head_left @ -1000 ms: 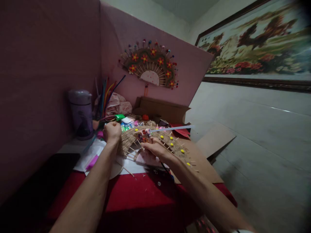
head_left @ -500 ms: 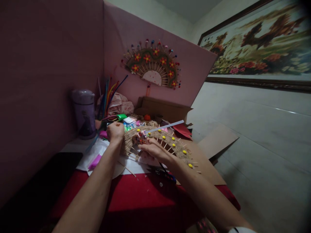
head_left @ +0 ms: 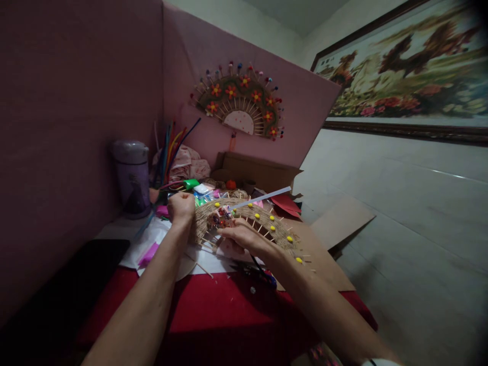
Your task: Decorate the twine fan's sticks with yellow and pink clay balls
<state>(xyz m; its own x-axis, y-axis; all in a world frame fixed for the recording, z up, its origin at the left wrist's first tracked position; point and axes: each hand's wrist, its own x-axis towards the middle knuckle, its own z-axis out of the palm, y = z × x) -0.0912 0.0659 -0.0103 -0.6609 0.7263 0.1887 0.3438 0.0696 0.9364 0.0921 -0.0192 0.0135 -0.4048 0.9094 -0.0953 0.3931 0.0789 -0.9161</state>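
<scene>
My right hand (head_left: 244,235) is wrapped round a glue gun (head_left: 221,218) with a colourful patterned body. A long translucent glue stick (head_left: 263,197) sticks out of it, slanting up to the right. The gun is over the left part of a fan-shaped craft piece (head_left: 280,236) of woven twine on thin sticks, with yellow dots along its band. At the piece's left end, my left hand (head_left: 182,207) is closed in a fist; what its fingers hold, if anything, is hidden. Below my right wrist lie blue-and-black scissors (head_left: 263,277).
A purple tumbler (head_left: 132,180) stands at the left beside upright coloured pipe cleaners (head_left: 173,152). Behind the piece are clay packets (head_left: 204,189) and folded cardboard (head_left: 259,170). A finished flowered fan (head_left: 238,104) hangs on the pink panel. Red cloth (head_left: 213,310) covers the table's front.
The glue gun and its glue stick have shifted slightly, the stick's far end a little right and up. My left hand stays where it was.
</scene>
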